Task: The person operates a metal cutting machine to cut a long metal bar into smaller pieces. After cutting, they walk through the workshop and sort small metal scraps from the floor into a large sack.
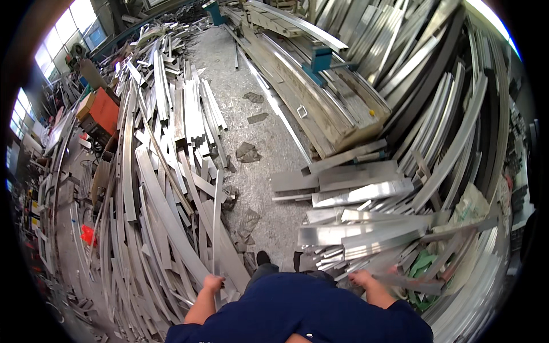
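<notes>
My left hand [213,283] is low in the view, left of my body, its fingers closed round the near end of a narrow, straight aluminium bar [217,223]. The bar points away from me, over a pile of long metal profiles [166,217]. On the other side, my right hand [360,278] hangs beside a heap of silvery profiles [360,235]. Its fingers look curled, but I cannot make out whether they grip anything. A flat grey strip [409,282] lies just right of that hand.
A long worn bench [326,134] with blue clamps [320,60] stands ahead to the right. Tall profiles [446,114] lean behind it. Dark flat scraps [247,152] lie on the grey floor strip [280,188] between the piles. An orange-red box [103,111] is at far left.
</notes>
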`<action>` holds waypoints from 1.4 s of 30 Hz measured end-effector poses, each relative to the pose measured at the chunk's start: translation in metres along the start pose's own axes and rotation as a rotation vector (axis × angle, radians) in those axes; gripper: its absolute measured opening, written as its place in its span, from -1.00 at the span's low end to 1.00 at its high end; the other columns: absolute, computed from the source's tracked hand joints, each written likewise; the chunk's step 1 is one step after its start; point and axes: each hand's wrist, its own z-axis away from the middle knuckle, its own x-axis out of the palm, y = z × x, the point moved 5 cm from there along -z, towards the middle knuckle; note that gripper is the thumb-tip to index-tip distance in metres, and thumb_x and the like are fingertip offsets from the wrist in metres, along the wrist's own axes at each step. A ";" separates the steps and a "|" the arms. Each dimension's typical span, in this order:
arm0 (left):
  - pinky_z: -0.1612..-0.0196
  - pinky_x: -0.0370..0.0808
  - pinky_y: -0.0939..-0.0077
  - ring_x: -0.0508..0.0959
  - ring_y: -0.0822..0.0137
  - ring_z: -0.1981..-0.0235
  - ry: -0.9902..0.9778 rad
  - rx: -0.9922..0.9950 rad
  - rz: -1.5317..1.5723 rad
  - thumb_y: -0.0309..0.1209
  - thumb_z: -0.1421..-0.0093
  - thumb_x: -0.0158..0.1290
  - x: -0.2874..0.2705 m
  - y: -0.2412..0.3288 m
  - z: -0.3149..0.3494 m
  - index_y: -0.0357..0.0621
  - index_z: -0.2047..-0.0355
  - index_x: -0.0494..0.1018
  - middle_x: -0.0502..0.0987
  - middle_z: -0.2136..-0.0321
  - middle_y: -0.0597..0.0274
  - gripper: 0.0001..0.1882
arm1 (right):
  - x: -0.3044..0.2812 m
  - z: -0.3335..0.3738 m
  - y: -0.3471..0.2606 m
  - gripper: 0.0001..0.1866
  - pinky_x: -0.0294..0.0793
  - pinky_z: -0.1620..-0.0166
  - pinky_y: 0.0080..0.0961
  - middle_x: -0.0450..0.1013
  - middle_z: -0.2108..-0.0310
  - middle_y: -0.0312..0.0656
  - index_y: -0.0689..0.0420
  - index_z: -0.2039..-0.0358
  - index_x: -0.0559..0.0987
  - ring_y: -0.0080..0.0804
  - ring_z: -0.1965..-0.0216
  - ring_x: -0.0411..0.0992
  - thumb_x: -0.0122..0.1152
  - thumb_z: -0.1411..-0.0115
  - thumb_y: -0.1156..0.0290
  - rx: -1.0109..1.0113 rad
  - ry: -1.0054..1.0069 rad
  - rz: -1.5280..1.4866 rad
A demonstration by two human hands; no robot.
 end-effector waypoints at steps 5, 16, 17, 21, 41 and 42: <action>0.63 0.45 0.36 0.51 0.30 0.70 0.145 0.066 0.000 -0.47 0.08 0.16 -0.073 0.114 -0.058 -0.38 0.65 0.48 0.46 0.72 0.13 -0.82 | 0.015 0.003 -0.154 -0.65 0.46 0.43 -0.49 0.53 0.49 -0.17 0.24 0.28 0.62 -0.42 0.52 0.47 0.20 -0.12 0.18 -0.146 -0.005 -0.039; 0.61 0.43 0.40 0.47 0.35 0.72 0.129 0.097 -0.032 -0.46 0.08 0.17 -0.143 0.308 -0.219 -0.28 0.56 0.48 0.46 0.72 0.23 -0.87 | 0.002 -0.163 -0.322 -0.61 0.58 0.34 -0.35 0.57 0.26 -0.10 0.28 0.17 0.58 -0.28 0.41 0.55 0.16 -0.16 0.20 0.222 -0.143 0.185; 0.60 0.44 0.40 0.48 0.35 0.72 0.130 0.097 -0.063 -0.45 0.08 0.18 -0.148 0.333 -0.219 -0.28 0.55 0.48 0.47 0.72 0.24 -0.85 | -0.005 -0.186 -0.339 -0.60 0.58 0.33 -0.33 0.56 0.24 -0.10 0.26 0.12 0.56 -0.27 0.39 0.55 0.14 -0.18 0.19 0.280 -0.130 0.132; 0.54 0.47 0.39 0.53 0.35 0.66 0.256 0.048 -0.078 -0.42 0.10 0.25 -0.196 0.403 -0.212 -0.30 0.67 0.48 0.48 0.73 0.19 -0.79 | -0.019 -0.297 -0.500 -0.62 0.53 0.35 -0.37 0.54 0.41 0.01 0.27 0.24 0.57 -0.31 0.44 0.54 0.14 -0.11 0.18 -0.406 -0.089 0.892; 0.56 0.50 0.31 0.55 0.20 0.64 0.104 -0.059 -0.273 -0.38 0.06 0.22 -0.291 0.813 -0.608 -0.46 0.50 0.53 0.53 0.64 0.05 -0.71 | -0.162 -0.446 -1.216 -0.49 0.47 0.07 -0.29 0.51 0.11 0.03 0.24 0.00 0.50 -0.11 0.10 0.50 0.23 -0.12 0.17 -0.410 0.258 0.328; 0.57 0.50 0.31 0.55 0.20 0.64 0.102 -0.092 -0.290 -0.37 0.06 0.22 -0.297 0.836 -0.630 -0.46 0.50 0.53 0.53 0.65 0.06 -0.71 | -0.166 -0.452 -1.222 -0.49 0.46 0.06 -0.29 0.51 0.10 0.04 0.24 0.00 0.50 -0.11 0.09 0.49 0.23 -0.12 0.17 -0.360 0.252 0.338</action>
